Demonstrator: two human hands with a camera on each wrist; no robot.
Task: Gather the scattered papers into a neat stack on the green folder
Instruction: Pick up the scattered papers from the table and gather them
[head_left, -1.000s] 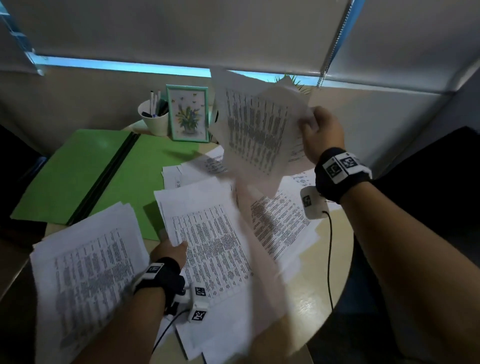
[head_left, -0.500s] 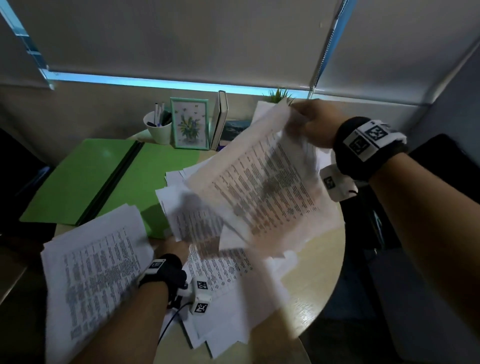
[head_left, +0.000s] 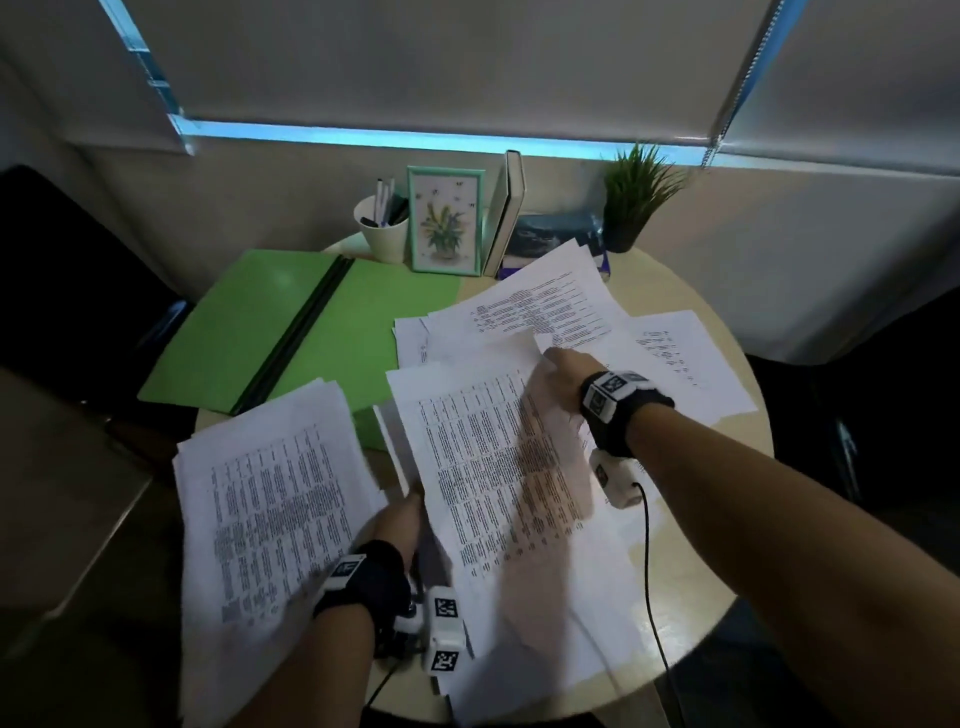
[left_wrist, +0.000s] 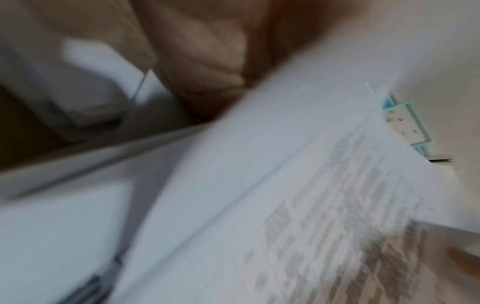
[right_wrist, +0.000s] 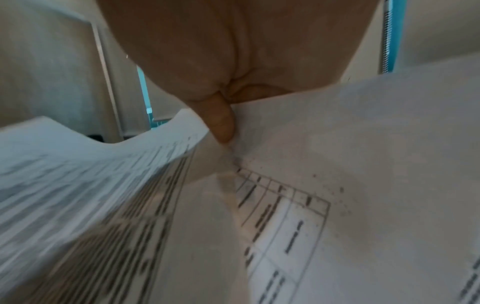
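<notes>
Right hand (head_left: 563, 364): pinching the top corner of a printed sheet (head_left: 498, 457) at frame centre, laying it down.
Left hand (head_left: 397, 525): gripping the lower edge of the gathered papers (head_left: 270, 519), lower left.
Green folder (head_left: 291, 322): lying open at upper left of the worktop (head_left: 691, 571), still bare.
Doing it well: squaring edges before letting go, then carrying the bundle onto the folder.

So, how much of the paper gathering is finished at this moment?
Little looks done: the green folder lies open with no neat stack on it. In hand: the right hand holds a printed sheet by its far corner, while the left hand is at a bundle. Left: loose sheets across the table.
</notes>
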